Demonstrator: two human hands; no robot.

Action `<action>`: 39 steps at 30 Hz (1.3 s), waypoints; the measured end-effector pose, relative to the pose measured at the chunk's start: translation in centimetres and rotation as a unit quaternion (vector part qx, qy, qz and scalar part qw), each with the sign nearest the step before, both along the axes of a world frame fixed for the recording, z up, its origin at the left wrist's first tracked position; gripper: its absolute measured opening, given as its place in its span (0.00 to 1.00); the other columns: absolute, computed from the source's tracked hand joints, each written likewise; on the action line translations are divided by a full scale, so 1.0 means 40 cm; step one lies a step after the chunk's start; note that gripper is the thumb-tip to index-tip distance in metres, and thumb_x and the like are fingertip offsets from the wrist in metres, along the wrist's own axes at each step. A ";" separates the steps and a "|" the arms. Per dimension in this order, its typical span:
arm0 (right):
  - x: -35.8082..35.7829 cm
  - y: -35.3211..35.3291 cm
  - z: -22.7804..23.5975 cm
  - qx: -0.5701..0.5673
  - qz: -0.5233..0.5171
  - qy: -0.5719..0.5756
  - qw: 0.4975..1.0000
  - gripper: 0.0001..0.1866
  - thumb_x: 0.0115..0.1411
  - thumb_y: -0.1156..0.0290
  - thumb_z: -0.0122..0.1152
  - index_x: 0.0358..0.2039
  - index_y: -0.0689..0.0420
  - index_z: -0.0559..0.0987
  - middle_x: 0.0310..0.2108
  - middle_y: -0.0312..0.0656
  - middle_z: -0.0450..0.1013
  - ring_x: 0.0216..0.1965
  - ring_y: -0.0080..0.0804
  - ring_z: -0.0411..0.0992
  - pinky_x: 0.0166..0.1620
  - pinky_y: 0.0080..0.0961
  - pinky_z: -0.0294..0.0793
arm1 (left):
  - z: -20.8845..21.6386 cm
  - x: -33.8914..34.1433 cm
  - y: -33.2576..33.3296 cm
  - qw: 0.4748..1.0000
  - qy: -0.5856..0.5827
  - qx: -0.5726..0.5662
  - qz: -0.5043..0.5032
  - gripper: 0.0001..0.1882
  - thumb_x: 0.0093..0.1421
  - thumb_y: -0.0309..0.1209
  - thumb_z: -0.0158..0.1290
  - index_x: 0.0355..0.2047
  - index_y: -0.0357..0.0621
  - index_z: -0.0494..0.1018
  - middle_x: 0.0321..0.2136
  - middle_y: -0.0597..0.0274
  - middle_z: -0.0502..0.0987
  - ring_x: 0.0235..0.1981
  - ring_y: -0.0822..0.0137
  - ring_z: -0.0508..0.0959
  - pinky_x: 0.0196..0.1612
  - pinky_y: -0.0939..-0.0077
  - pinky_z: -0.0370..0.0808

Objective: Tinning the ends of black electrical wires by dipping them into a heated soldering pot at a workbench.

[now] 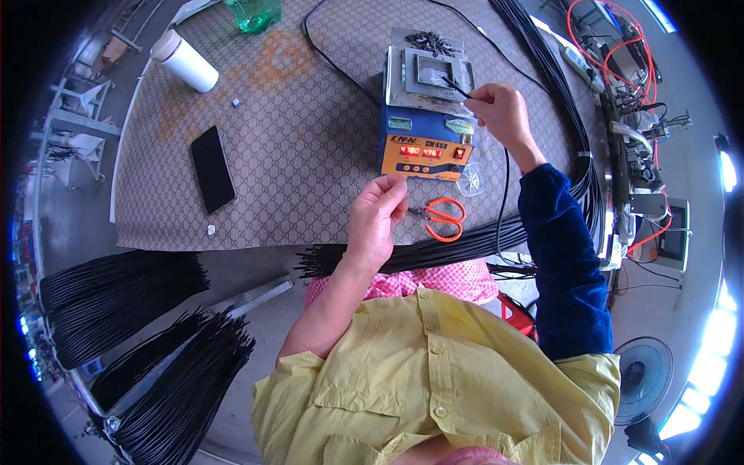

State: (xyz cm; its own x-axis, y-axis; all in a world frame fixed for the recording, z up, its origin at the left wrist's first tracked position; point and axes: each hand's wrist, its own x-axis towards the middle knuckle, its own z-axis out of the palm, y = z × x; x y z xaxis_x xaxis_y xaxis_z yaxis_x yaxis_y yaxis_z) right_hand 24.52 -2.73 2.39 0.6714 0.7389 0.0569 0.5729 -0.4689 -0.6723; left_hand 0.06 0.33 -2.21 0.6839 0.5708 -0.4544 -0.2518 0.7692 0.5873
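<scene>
A blue and orange solder pot with a lit red display stands at the middle of the table, its square bath of silvery metal on top. My right hand pinches a thin black stick-like piece, whose far end reaches over the bath; I cannot tell whether it is a tool or a cable. Just before the pot's front left corner, my left hand is closed with thumb and fingers together; what they hold, if anything, is hidden. Scissor-like cutters with orange handles lie right of that hand.
A small clear dish sits beside the pot. Leftward are a black phone and a white bottle. Black cable bundles run along the table's right side and front edge; more cable bundles hang at lower left. A fan stands lower right.
</scene>
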 end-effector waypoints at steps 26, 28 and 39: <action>-0.077 -0.033 0.025 0.104 0.015 0.334 0.937 0.08 0.51 0.74 0.58 0.30 0.65 0.74 0.15 0.33 0.67 0.14 0.14 0.62 0.17 0.10 0.59 | 0.005 -0.001 -0.001 1.000 0.002 0.022 -0.015 0.08 0.55 0.27 0.50 0.36 0.40 0.69 0.23 0.68 0.70 0.21 0.80 0.67 0.25 0.89 0.64; -0.121 -0.061 0.015 0.126 0.016 0.444 0.887 0.08 0.52 0.73 0.57 0.29 0.65 0.73 0.15 0.33 0.66 0.14 0.15 0.62 0.17 0.10 0.59 | 0.015 0.005 -0.003 0.999 0.002 0.040 -0.021 0.09 0.55 0.28 0.49 0.37 0.40 0.69 0.25 0.68 0.72 0.21 0.80 0.67 0.26 0.89 0.64; -0.299 -0.161 -0.020 0.155 0.089 0.681 0.710 0.07 0.56 0.71 0.51 0.30 0.61 0.72 0.20 0.34 0.67 0.17 0.17 0.62 0.18 0.11 0.57 | 0.090 -0.008 -0.005 0.992 -0.054 0.111 -0.026 0.13 0.58 0.33 0.46 0.42 0.41 0.69 0.33 0.68 0.74 0.23 0.84 0.67 0.27 0.91 0.64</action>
